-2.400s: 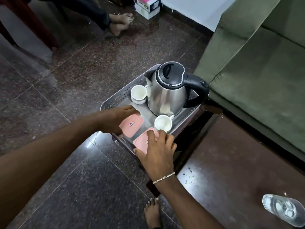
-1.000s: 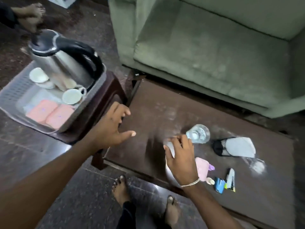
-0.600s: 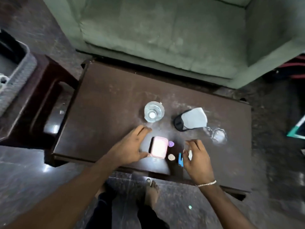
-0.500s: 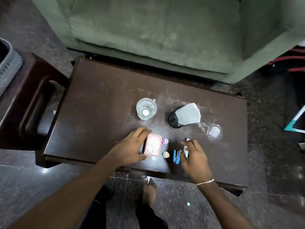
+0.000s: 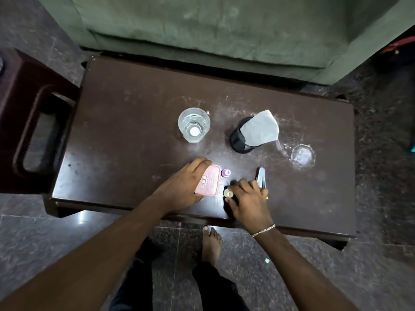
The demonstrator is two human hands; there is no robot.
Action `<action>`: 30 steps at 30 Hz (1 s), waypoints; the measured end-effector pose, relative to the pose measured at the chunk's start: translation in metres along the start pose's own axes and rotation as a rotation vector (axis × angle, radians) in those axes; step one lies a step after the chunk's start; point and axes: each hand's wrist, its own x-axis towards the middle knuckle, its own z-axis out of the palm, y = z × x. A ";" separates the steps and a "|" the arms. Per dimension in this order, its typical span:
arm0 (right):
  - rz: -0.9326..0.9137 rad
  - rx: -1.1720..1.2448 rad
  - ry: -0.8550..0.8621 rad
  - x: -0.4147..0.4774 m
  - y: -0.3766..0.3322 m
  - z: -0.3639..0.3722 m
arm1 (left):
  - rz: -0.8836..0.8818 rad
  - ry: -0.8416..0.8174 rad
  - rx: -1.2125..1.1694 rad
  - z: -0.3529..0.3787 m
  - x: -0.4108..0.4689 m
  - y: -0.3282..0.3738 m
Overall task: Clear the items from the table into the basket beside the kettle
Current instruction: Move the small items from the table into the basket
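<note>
A small pink lidded box (image 5: 208, 180) lies near the front edge of the dark brown table (image 5: 125, 113). My left hand (image 5: 179, 189) grips it, fingers over its far left corner and thumb at its near edge. My right hand (image 5: 248, 197) lies curled on the table just right of the box, with a small cream cap (image 5: 228, 193) at its thumb. Whatever is under that palm is hidden. A purple cap (image 5: 225, 172) and a silver clipper (image 5: 261, 176) lie beside it. The basket and kettle are out of view.
Farther back stand a glass of water (image 5: 194, 125), a black mesh cup holding white paper (image 5: 253, 131) and a second clear glass (image 5: 302, 154). A dark stool (image 5: 29, 122) adjoins the table's left end. A green sofa (image 5: 202, 25) runs behind.
My view swung right from the basket to the table. My left hand closed around the pink box. My right hand slid left over the small blue item, toward the cream cap.
</note>
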 end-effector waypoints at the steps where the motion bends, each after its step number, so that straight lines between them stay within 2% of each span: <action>1: 0.012 0.000 -0.002 -0.002 0.000 0.001 | 0.003 -0.001 -0.003 0.000 -0.002 0.000; 6: 0.041 0.066 0.030 -0.002 -0.026 -0.019 | -0.005 0.029 -0.025 -0.026 -0.026 -0.002; 11: 0.008 0.171 0.074 0.021 -0.092 -0.065 | -0.037 0.102 -0.035 -0.100 -0.078 -0.017; 17: -0.093 0.332 0.079 0.070 -0.220 -0.099 | -0.132 0.212 -0.029 -0.227 -0.171 -0.063; 23: -0.262 0.434 0.055 0.119 -0.362 -0.098 | -0.268 0.346 0.012 -0.339 -0.284 -0.144; 27: -0.348 0.468 0.045 0.145 -0.449 -0.081 | -0.449 0.367 0.067 -0.388 -0.351 -0.205; 30: -0.396 0.466 0.021 0.159 -0.504 -0.066 | -0.470 0.363 0.086 -0.408 -0.386 -0.248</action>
